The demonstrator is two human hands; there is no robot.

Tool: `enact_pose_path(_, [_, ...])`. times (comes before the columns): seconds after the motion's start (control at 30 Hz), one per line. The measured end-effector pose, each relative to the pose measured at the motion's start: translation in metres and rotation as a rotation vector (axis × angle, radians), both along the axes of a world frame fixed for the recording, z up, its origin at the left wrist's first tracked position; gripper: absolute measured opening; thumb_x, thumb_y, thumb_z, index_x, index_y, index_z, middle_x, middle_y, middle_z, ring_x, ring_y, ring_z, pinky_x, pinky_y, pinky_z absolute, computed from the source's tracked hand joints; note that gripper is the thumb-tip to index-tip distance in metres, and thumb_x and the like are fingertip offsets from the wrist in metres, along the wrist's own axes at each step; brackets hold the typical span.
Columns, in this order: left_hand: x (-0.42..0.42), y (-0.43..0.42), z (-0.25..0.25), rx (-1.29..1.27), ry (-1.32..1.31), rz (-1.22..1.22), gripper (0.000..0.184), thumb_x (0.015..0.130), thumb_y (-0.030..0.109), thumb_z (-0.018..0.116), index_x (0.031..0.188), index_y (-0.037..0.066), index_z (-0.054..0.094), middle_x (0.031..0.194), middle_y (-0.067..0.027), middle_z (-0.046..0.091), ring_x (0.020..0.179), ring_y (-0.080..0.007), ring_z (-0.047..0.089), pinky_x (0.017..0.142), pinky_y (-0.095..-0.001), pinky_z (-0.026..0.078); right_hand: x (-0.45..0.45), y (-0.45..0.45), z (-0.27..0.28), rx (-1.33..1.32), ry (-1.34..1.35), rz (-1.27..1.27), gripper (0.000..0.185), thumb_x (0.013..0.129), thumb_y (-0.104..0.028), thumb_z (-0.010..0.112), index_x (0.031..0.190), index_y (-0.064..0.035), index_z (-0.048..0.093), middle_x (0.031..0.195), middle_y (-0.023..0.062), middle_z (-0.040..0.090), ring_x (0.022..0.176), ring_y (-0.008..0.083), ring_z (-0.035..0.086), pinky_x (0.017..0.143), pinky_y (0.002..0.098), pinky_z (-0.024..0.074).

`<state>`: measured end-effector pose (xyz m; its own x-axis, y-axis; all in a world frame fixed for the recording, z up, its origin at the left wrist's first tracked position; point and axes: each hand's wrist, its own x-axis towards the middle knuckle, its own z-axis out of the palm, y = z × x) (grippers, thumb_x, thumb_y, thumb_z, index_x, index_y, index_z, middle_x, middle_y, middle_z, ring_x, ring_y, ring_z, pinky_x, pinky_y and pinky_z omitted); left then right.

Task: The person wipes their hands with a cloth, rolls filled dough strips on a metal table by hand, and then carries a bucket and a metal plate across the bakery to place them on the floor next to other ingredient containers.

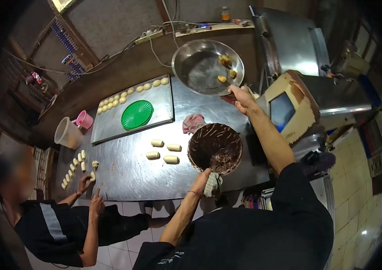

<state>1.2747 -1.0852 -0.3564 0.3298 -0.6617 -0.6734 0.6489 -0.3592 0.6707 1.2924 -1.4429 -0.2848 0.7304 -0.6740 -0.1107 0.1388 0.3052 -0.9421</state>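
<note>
My right hand [241,100] grips the near rim of a wide metal bowl [195,67], which is tilted and holds a few yellow-brown pieces on its right side. My left hand [202,181] is closed at the near edge of a dark pot [193,153] smeared inside with brown paste. A checked cloth [213,184] hangs beside that hand at the pot's rim. Behind the pot lies a pink cloth [193,122]. Several pale dough rolls [171,159] lie on the metal table left of the pot.
A tray [110,126] carries round dough balls and a green lid [137,114]. Two containers, one clear [67,135] and one pink [84,119], stand at the left. A co-worker [56,225] handles dough rolls there. A cardboard-framed panel [285,110] is at the right.
</note>
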Motion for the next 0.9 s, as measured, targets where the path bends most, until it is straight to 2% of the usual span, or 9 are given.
enact_pose_path(0.1, [0.000, 0.000, -0.009, -0.027, 0.079, 0.055, 0.035, 0.094, 0.029, 0.043, 0.093, 0.000, 0.062, 0.081, -0.0104, 0.066, 0.068, -0.0223, 0.064, 0.059, -0.0325, 0.053, -0.049, 0.096, 0.073, 0.053, -0.094, -0.237, 0.017, 0.082, -0.016, 0.053, 0.082, 0.0016, 0.053, 0.072, 0.0070, 0.058, 0.049, 0.0135, 0.056, 0.030, 0.0293, 0.0329])
enact_pose_path(0.13, [-0.001, 0.003, -0.009, -0.049, 0.054, 0.116, 0.031, 0.090, 0.026, 0.046, 0.089, -0.001, 0.061, 0.077, -0.0094, 0.064, 0.066, -0.0217, 0.063, 0.058, -0.0340, 0.052, -0.080, 0.097, 0.067, -0.031, 0.006, -0.101, 0.015, 0.083, -0.015, 0.055, 0.083, 0.0005, 0.054, 0.078, 0.0088, 0.058, 0.062, 0.0146, 0.058, 0.044, 0.0288, 0.0425])
enact_pose_path(0.17, [-0.004, 0.007, -0.012, -0.067, 0.035, 0.177, 0.026, 0.087, 0.022, 0.048, 0.085, -0.002, 0.060, 0.074, -0.0084, 0.062, 0.064, -0.0210, 0.063, 0.058, -0.0355, 0.052, -0.108, 0.139, 0.090, 0.029, -0.135, -0.129, 0.012, 0.083, -0.014, 0.058, 0.083, -0.0016, 0.055, 0.081, 0.0080, 0.057, 0.073, 0.0154, 0.058, 0.058, 0.0293, 0.0467])
enact_pose_path(0.23, [-0.003, 0.016, -0.009, -0.058, 0.013, 0.172, 0.028, 0.086, 0.022, 0.049, 0.084, -0.004, 0.059, 0.074, -0.0089, 0.061, 0.063, -0.0217, 0.061, 0.057, -0.0368, 0.049, -0.163, 0.176, 0.081, 0.097, -0.140, -0.149, 0.010, 0.083, -0.013, 0.058, 0.085, -0.0031, 0.055, 0.081, 0.0055, 0.057, 0.074, 0.0155, 0.058, 0.065, 0.0302, 0.0499])
enact_pose_path(0.3, [0.007, 0.028, -0.027, -0.042, -0.063, 0.120, 0.029, 0.086, 0.023, 0.049, 0.085, -0.005, 0.059, 0.076, -0.0092, 0.061, 0.063, -0.0217, 0.061, 0.056, -0.0365, 0.049, -0.231, 0.254, 0.124, 0.166, 0.013, -0.244, 0.018, 0.084, -0.012, 0.056, 0.098, -0.0012, 0.056, 0.091, 0.0090, 0.061, 0.077, 0.0189, 0.063, 0.067, 0.0295, 0.0557])
enact_pose_path(0.37, [0.014, 0.046, -0.047, -0.098, -0.021, 0.083, 0.031, 0.087, 0.023, 0.049, 0.086, -0.006, 0.059, 0.076, -0.0095, 0.062, 0.063, -0.0219, 0.061, 0.057, -0.0363, 0.050, -0.289, 0.289, 0.072, 0.180, -0.107, -0.463, 0.020, 0.084, -0.013, 0.057, 0.101, -0.0033, 0.057, 0.088, 0.0062, 0.062, 0.073, 0.0145, 0.062, 0.060, 0.0263, 0.0544])
enact_pose_path(0.43, [0.010, 0.075, -0.041, -0.131, -0.001, 0.072, 0.029, 0.088, 0.021, 0.047, 0.084, -0.006, 0.059, 0.075, -0.0100, 0.062, 0.064, -0.0215, 0.062, 0.057, -0.0356, 0.050, -0.348, 0.366, 0.086, 0.132, 0.047, -0.563, 0.029, 0.084, -0.013, 0.057, 0.110, -0.0002, 0.054, 0.100, 0.0084, 0.062, 0.080, 0.0185, 0.064, 0.068, 0.0295, 0.0563])
enact_pose_path(0.7, [-0.023, 0.219, 0.009, -0.227, -0.063, -0.261, 0.030, 0.088, 0.023, 0.046, 0.085, -0.001, 0.062, 0.077, -0.0089, 0.063, 0.063, -0.0189, 0.060, 0.056, -0.0313, 0.048, -0.490, 0.650, 0.062, 0.205, -0.032, -1.425, 0.023, 0.086, -0.013, 0.055, 0.104, 0.0007, 0.053, 0.094, 0.0098, 0.063, 0.076, 0.0176, 0.063, 0.063, 0.0267, 0.0531])
enact_pose_path(0.9, [-0.093, 0.291, 0.072, -0.005, -0.243, -0.562, 0.029, 0.086, 0.026, 0.049, 0.081, 0.002, 0.062, 0.074, -0.0062, 0.061, 0.065, -0.0189, 0.059, 0.060, -0.0316, 0.047, -0.559, 0.805, 0.053, 0.093, -0.220, -2.003, 0.016, 0.087, -0.013, 0.056, 0.091, 0.0018, 0.053, 0.080, 0.0077, 0.062, 0.071, 0.0174, 0.062, 0.066, 0.0259, 0.0539])
